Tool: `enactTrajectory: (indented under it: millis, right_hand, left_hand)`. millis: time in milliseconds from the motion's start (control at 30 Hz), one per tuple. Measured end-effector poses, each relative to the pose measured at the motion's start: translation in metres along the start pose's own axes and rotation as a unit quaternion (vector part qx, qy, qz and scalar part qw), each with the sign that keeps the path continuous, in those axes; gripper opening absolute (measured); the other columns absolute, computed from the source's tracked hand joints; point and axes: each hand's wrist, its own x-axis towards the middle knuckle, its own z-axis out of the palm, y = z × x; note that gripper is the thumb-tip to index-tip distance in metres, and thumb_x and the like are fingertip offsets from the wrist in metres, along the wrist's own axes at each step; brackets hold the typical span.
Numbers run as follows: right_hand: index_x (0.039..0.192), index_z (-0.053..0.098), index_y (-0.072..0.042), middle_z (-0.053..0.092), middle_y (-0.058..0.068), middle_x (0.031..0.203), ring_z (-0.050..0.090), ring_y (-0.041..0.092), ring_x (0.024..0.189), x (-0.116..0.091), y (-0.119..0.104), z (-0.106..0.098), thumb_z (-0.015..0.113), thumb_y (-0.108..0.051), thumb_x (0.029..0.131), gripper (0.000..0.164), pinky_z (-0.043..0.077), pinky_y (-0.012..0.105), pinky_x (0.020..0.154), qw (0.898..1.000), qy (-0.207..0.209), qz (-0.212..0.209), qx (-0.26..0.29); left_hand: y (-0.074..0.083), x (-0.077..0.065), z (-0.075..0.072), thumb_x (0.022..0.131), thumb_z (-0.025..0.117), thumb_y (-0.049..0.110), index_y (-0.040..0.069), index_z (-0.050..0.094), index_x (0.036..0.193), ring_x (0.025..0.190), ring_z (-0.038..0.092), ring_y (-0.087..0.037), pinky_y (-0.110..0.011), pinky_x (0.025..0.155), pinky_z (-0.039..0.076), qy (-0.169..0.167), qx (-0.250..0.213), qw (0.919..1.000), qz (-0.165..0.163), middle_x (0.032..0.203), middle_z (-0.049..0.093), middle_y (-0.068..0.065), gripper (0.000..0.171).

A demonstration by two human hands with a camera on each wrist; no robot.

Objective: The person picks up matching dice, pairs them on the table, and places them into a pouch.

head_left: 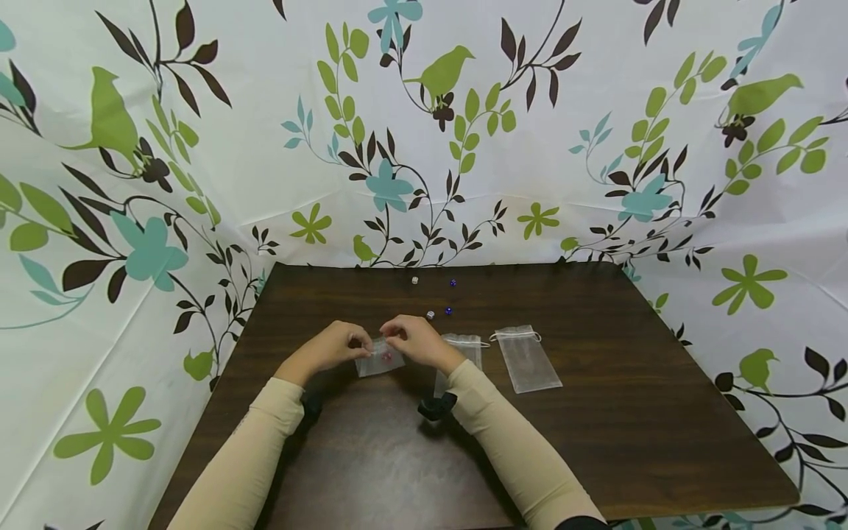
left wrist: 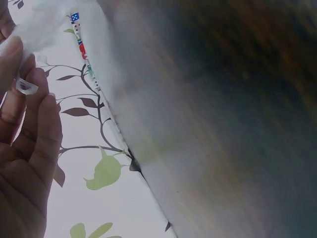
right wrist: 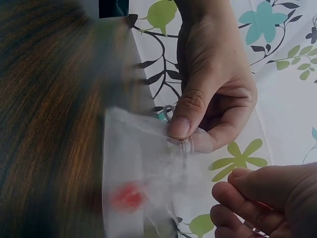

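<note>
Between my hands hangs a small sheer white drawstring pouch (head_left: 377, 364), with red dice (head_left: 387, 356) inside it. My left hand (head_left: 338, 343) pinches the pouch's mouth between thumb and forefinger; in the right wrist view a cord loop (right wrist: 169, 112) stands out beside that thumb. My right hand (head_left: 416, 340) is close by the pouch's upper right corner in the head view. In the right wrist view its thumb tip meets its curled forefinger, and I cannot tell whether a thin cord lies between them. The pouch looks blurred there, its dice a red smear (right wrist: 128, 197).
A second sheer pouch (head_left: 472, 350) lies partly behind my right wrist, and a third pouch (head_left: 528, 361) lies flat to its right. Beyond my hands are white dice (head_left: 430, 315) and blue dice (head_left: 448, 311) on the dark wooden table (head_left: 636, 412). A patterned curtain (head_left: 252, 147) surrounds the table.
</note>
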Motion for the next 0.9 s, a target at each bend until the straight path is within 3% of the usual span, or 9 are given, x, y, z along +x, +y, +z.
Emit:
enactTrajectory:
  millis: [133,300,633,900]
  right_hand:
    - [0.118,0.070,0.001,0.071,0.009,0.112,0.066,0.022,0.101,0.000,0.000,-0.002,0.066,-0.005,0.099,0.021,0.053,0.035,0.090,1.000,0.008,0.003,-0.001]
    - [0.121,0.070,-0.002,0.070,0.009,0.115,0.067,0.022,0.101,-0.001,0.004,-0.008,0.063,-0.007,0.101,0.022,0.054,0.030,0.085,0.999,0.023,0.039,0.016]
    - [0.122,0.068,0.003,0.070,0.015,0.116,0.066,0.029,0.104,0.001,0.033,-0.013,0.068,0.002,0.095,0.027,0.053,0.041,0.090,0.987,0.127,0.090,0.029]
    - [0.126,0.065,0.005,0.069,0.017,0.120,0.065,0.032,0.109,0.006,0.049,-0.005,0.068,0.005,0.093,0.033,0.051,0.045,0.093,0.985,0.108,0.119,0.059]
  left_hand:
    - [0.002,0.000,0.000,0.087,0.079,0.006,0.009,0.077,0.089,0.081,0.065,-0.009,-0.029,0.072,0.055,0.000,0.001,1.0000,-0.003,0.088,0.073,0.005,0.004]
    - [0.004,0.001,-0.001,0.087,0.080,0.006,0.009,0.078,0.090,0.082,0.067,-0.010,-0.031,0.074,0.056,0.007,0.003,1.0000,0.003,0.088,0.074,0.004,0.005]
    - [0.003,0.000,-0.001,0.086,0.081,0.006,0.011,0.077,0.088,0.082,0.067,-0.010,-0.033,0.075,0.056,0.013,0.010,0.9999,0.003,0.087,0.073,0.005,0.006]
    - [0.002,-0.001,0.000,0.086,0.080,0.007,0.011,0.077,0.087,0.082,0.066,-0.009,-0.032,0.075,0.055,0.011,0.012,0.9999,-0.005,0.087,0.073,0.005,0.005]
